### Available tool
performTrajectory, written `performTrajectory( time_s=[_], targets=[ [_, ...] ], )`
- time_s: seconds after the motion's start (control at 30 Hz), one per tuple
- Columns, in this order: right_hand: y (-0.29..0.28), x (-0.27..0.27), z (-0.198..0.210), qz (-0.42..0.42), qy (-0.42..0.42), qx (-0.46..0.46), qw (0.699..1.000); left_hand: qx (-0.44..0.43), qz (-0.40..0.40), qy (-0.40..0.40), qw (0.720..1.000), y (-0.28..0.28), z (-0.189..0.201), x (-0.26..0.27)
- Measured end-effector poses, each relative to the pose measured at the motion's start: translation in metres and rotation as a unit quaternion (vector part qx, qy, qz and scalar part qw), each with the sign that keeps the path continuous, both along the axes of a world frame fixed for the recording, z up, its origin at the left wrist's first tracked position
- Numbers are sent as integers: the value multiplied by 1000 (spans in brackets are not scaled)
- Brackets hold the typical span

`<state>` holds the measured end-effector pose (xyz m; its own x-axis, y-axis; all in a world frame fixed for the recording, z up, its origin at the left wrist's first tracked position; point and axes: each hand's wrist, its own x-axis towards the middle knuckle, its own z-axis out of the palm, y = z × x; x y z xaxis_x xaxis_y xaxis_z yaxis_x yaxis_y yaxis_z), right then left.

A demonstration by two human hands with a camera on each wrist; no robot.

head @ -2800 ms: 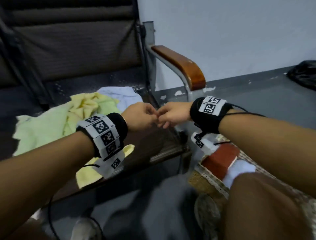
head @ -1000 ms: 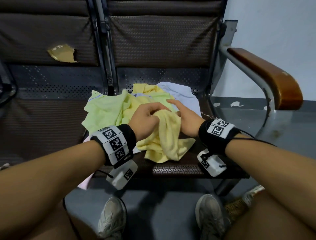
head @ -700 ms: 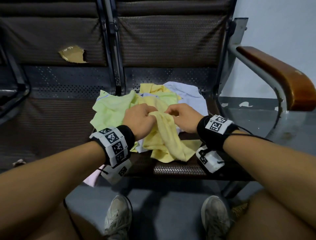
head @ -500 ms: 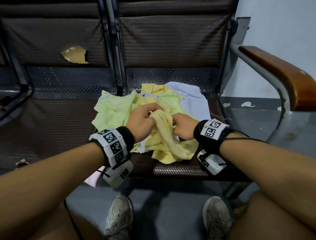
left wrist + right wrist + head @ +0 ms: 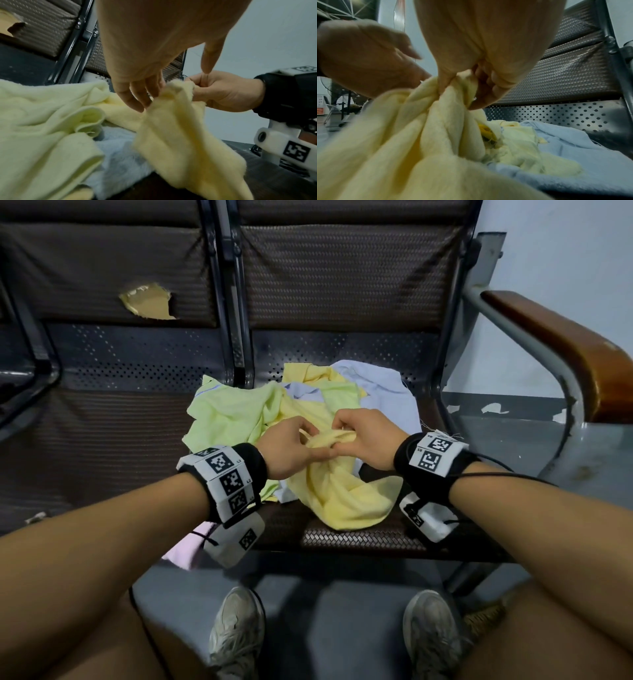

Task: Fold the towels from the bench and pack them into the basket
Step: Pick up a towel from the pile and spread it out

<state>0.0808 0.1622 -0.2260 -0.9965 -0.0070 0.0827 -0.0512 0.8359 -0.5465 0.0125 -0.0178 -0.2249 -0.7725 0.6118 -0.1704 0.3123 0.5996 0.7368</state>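
A yellow towel (image 5: 342, 494) hangs bunched from both hands above the front of the bench seat (image 5: 359, 539). My left hand (image 5: 291, 451) pinches its top edge from the left, and in the left wrist view the yellow towel (image 5: 180, 128) drapes down from those fingertips. My right hand (image 5: 363, 440) grips the same bunched edge beside it, seen clenched on the yellow towel (image 5: 447, 128) in the right wrist view. Behind lie a pale green towel (image 5: 229, 419) and a light blue towel (image 5: 383, 392) in a loose pile.
The bench has a dark woven backrest (image 5: 342, 275) with a torn patch (image 5: 147, 302) on the left seat. A wooden armrest (image 5: 561, 350) stands at the right. A pink cloth (image 5: 186, 549) hangs at the seat's front. Two shoes (image 5: 236, 635) stand on the grey floor.
The hands moved from the basket side back to the bench pile, took hold of the yellow towel and lifted its bunched edge. Over the last half second both hands closed together on that edge.
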Motion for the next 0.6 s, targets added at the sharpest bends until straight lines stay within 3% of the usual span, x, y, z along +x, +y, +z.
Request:
performTrajectory(
  time_s=[0.17,0.3,0.4,0.47,0.6],
  targets=[
    [13,2,1,-6,-102,115,988,18,-31,111,993,-2,5,-4],
    [16,3,4,-51,-79,168,981,57,-34,139,988,1,10,-2],
    [19,2,8,-95,8,48,994,53,-15,131,990,2,14,-6],
    [18,2,10,-113,52,-50,991,27,-5,176,984,1,15,-8],
    [15,3,14,-92,72,-148,982,24,76,243,967,-3,16,-14]
  ],
)
